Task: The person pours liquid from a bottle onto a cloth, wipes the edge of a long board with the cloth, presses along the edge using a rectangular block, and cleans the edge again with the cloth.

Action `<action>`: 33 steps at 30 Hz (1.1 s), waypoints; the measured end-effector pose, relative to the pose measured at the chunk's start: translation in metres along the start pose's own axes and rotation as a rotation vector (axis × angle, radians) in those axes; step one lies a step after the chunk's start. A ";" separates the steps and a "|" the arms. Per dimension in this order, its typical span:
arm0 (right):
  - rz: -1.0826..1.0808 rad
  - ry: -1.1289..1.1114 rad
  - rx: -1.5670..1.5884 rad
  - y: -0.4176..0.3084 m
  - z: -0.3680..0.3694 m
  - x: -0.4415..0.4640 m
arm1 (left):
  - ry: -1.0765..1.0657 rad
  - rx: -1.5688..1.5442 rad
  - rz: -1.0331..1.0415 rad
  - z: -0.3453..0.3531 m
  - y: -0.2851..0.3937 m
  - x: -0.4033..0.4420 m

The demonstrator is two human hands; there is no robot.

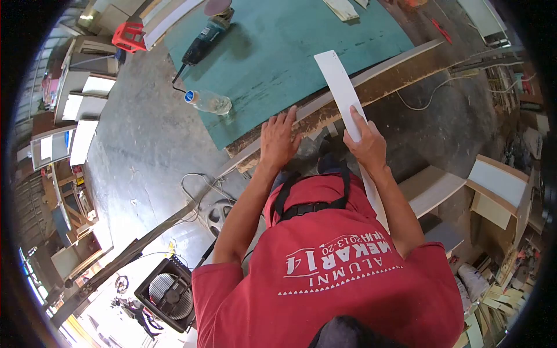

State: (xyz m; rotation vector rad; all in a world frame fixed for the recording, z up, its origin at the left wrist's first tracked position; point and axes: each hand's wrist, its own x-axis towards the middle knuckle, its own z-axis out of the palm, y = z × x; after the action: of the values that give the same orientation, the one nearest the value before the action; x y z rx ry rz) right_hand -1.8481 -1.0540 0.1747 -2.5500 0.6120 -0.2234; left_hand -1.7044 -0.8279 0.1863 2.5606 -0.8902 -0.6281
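Observation:
My right hand (368, 145) grips a long white strip of board (337, 81), its index finger stretched along the face. The strip's far end lies over the front edge of the green-topped workbench (272, 75), and its near end runs back under my right forearm. Fingers apart, my left hand (279, 139) rests on a long narrow wooden strip (400, 59) that lies along the bench's front edge. Left of that hand, a clear plastic bottle (212, 103) with a blue cap lies on the bench.
A power tool with a round pad (208, 37) lies farther back on the bench. Light wood pieces (341, 8) sit at the far edge. A black fan (168, 294) stands at lower left, with cables on the floor. Cabinet parts (493, 185) stand at right.

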 end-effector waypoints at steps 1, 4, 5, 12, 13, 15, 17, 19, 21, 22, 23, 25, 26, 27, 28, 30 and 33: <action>-0.004 -0.002 -0.006 0.001 0.000 -0.001 | 0.009 0.003 -0.001 0.004 0.005 0.004; -0.010 0.017 -0.019 0.001 0.002 0.000 | 0.209 0.236 0.219 0.024 0.016 0.011; -0.009 0.029 -0.023 0.001 0.002 -0.001 | 0.270 0.217 0.266 0.030 0.016 0.007; -0.017 0.069 -0.023 -0.005 0.002 -0.001 | 0.258 0.268 0.046 0.011 -0.083 -0.108; -0.025 0.076 -0.024 -0.005 0.002 -0.001 | 0.272 0.194 -0.039 0.002 -0.104 -0.138; -0.033 0.085 -0.031 -0.002 0.005 -0.001 | 0.485 0.131 -0.133 0.007 -0.163 -0.199; -0.088 0.134 -0.009 0.001 0.010 -0.001 | 0.605 -0.053 -0.391 0.023 -0.220 -0.248; -0.091 0.128 -0.006 -0.003 0.009 -0.001 | 0.650 -0.059 -0.388 0.002 -0.200 -0.238; -0.099 0.110 -0.007 -0.006 0.007 -0.002 | 0.648 -0.151 -0.272 -0.022 -0.162 -0.208; -0.099 0.102 -0.002 -0.006 0.006 -0.001 | 0.602 -0.245 -0.157 -0.030 -0.143 -0.180; -0.100 0.098 0.004 -0.008 0.005 0.000 | 0.489 -0.227 -0.056 -0.037 -0.125 -0.151; -0.112 0.090 -0.020 -0.011 0.003 0.000 | 0.279 -0.219 0.022 -0.030 -0.101 -0.095; -0.118 0.088 -0.032 -0.012 0.001 0.001 | 0.183 -0.229 -0.001 -0.024 -0.093 -0.073; -0.126 0.092 -0.048 -0.016 -0.001 0.000 | 0.192 -0.243 0.006 -0.018 -0.089 -0.056; -0.099 0.060 -0.057 -0.024 -0.003 -0.004 | 0.103 -0.115 -0.009 -0.013 -0.085 -0.040; -0.125 -0.022 -0.098 -0.047 -0.007 -0.024 | 0.015 0.002 -0.021 0.002 -0.080 -0.033; -0.092 -0.147 -0.085 -0.078 -0.010 -0.084 | 0.122 -0.014 0.000 0.020 -0.074 -0.048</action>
State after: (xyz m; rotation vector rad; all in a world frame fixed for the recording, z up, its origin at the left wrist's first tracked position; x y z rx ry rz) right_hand -1.8958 -0.9590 0.2195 -2.6500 0.4579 -0.0412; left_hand -1.7123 -0.7460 0.1488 2.5551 -0.8412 -0.4701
